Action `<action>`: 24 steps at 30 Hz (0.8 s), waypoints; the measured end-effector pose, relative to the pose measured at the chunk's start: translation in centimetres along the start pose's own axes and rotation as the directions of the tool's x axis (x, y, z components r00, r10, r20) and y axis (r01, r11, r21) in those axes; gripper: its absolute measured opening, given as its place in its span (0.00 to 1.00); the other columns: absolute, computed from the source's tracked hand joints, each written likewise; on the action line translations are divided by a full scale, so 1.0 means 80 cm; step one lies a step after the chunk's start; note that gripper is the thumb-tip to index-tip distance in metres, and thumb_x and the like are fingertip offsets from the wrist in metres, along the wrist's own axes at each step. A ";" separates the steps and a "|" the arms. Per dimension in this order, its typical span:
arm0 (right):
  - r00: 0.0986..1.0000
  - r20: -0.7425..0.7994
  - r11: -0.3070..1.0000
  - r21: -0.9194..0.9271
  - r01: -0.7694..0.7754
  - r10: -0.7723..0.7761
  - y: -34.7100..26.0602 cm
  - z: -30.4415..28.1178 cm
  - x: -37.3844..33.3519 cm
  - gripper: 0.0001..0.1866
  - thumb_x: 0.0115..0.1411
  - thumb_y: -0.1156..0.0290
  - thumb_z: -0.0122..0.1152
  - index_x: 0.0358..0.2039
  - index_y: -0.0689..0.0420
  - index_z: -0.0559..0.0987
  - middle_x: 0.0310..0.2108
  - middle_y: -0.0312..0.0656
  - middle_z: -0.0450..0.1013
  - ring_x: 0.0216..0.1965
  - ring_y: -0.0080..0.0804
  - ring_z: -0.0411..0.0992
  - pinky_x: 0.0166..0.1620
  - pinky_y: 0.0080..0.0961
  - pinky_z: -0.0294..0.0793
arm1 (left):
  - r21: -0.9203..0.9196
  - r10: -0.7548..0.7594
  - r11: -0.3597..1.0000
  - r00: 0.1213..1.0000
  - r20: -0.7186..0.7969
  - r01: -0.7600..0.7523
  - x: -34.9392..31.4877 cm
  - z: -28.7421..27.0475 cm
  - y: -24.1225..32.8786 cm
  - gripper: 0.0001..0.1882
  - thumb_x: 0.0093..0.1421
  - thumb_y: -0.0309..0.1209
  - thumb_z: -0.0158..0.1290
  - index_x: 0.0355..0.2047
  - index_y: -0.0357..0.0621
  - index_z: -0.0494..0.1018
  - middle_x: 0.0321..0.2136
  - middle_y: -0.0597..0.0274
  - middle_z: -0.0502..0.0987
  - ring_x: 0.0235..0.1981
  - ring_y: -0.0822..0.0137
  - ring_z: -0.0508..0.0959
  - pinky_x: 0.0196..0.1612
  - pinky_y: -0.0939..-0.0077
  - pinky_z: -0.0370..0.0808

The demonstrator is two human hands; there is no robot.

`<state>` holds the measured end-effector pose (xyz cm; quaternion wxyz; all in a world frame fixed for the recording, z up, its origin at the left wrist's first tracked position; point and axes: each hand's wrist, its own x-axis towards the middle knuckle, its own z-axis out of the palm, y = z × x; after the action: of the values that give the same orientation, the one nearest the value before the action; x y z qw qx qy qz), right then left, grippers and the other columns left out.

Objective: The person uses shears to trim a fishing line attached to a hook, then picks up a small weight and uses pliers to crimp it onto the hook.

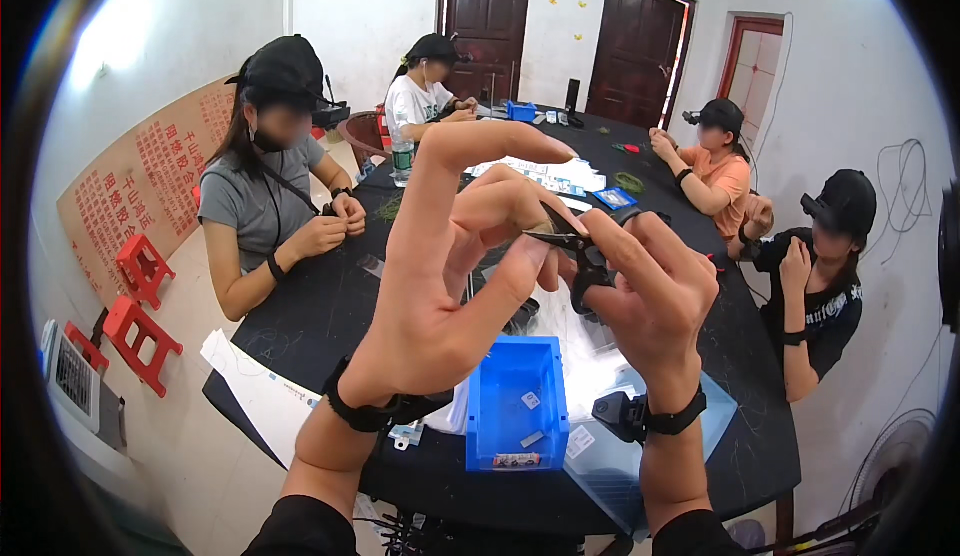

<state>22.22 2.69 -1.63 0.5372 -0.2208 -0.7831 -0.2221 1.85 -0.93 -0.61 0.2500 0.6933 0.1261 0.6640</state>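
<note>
Small black scissors (566,241) are held up before me over the table, their blades apart. My right hand (655,301) is closed round their handles, with fingers in the loops. My left hand (425,306) has its thumb and bent fingers pressed together beside the blades, while its index finger arches above. Whatever lies in that pinch is too small to make out. Below the hands stands a blue plastic bin (477,406) with a few small labelled pieces inside. Both my wrists wear black straps, and the right one carries a small black device (620,413).
A black-covered table (270,331) stretches away, with white papers (255,396), green thread (385,206) and a water bottle (402,156) on it. Several people sit round it, one at the left (265,176) and one at the right (820,276). Red stools (145,341) stand left.
</note>
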 end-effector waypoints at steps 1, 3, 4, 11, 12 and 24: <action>1.000 -0.007 1.000 0.016 0.012 -0.012 0.001 0.000 0.000 0.37 0.34 0.75 0.80 0.52 0.53 0.89 0.26 0.36 0.69 0.23 0.29 0.71 0.26 0.30 0.69 | -0.002 -0.003 1.000 1.000 -0.001 0.003 0.000 0.000 0.000 0.30 0.66 0.17 0.49 0.66 0.38 0.54 0.44 0.41 0.82 0.34 0.64 0.84 0.46 0.68 0.85; 1.000 -0.005 0.999 0.030 0.024 -0.024 0.003 0.000 0.000 0.35 0.36 0.75 0.79 0.52 0.55 0.89 0.25 0.36 0.68 0.22 0.30 0.71 0.26 0.31 0.70 | 0.003 0.006 1.000 1.000 0.004 -0.006 0.001 -0.001 0.000 0.29 0.67 0.17 0.49 0.66 0.39 0.54 0.44 0.41 0.82 0.34 0.65 0.84 0.46 0.68 0.85; 1.000 0.003 0.999 0.027 0.024 -0.024 0.003 0.000 0.000 0.34 0.37 0.75 0.79 0.52 0.56 0.89 0.24 0.37 0.68 0.22 0.31 0.71 0.26 0.31 0.70 | 0.010 0.017 1.000 1.000 0.011 -0.017 0.001 -0.001 0.000 0.29 0.67 0.17 0.48 0.67 0.39 0.54 0.44 0.41 0.82 0.34 0.65 0.84 0.46 0.67 0.85; 1.000 0.020 0.997 0.079 -0.025 0.023 0.002 0.003 0.000 0.30 0.42 0.79 0.76 0.52 0.57 0.89 0.23 0.38 0.72 0.22 0.32 0.73 0.26 0.30 0.72 | 0.018 0.020 1.000 0.999 0.048 -0.021 0.004 -0.005 -0.002 0.30 0.68 0.16 0.48 0.68 0.41 0.54 0.44 0.41 0.83 0.34 0.66 0.84 0.47 0.65 0.86; 0.999 0.017 0.996 0.086 -0.032 0.030 0.002 0.004 0.000 0.30 0.43 0.80 0.75 0.52 0.57 0.89 0.23 0.38 0.73 0.22 0.31 0.74 0.26 0.29 0.72 | 0.018 0.022 1.000 0.999 0.047 -0.023 0.004 -0.005 -0.002 0.30 0.68 0.16 0.48 0.68 0.41 0.54 0.44 0.42 0.82 0.34 0.66 0.84 0.47 0.64 0.86; 0.987 0.073 0.945 0.284 -0.160 0.145 0.003 0.009 0.000 0.28 0.48 0.78 0.80 0.53 0.56 0.89 0.24 0.35 0.79 0.19 0.20 0.72 0.22 0.20 0.68 | -0.032 0.030 0.999 0.999 0.036 -0.029 0.008 -0.006 -0.005 0.28 0.69 0.18 0.49 0.68 0.40 0.55 0.36 0.50 0.80 0.35 0.68 0.83 0.49 0.66 0.84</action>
<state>21.79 3.30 -1.85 0.5591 -0.2054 -0.8012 -0.0572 1.52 -0.20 -0.24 0.2531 0.7031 0.1007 0.6569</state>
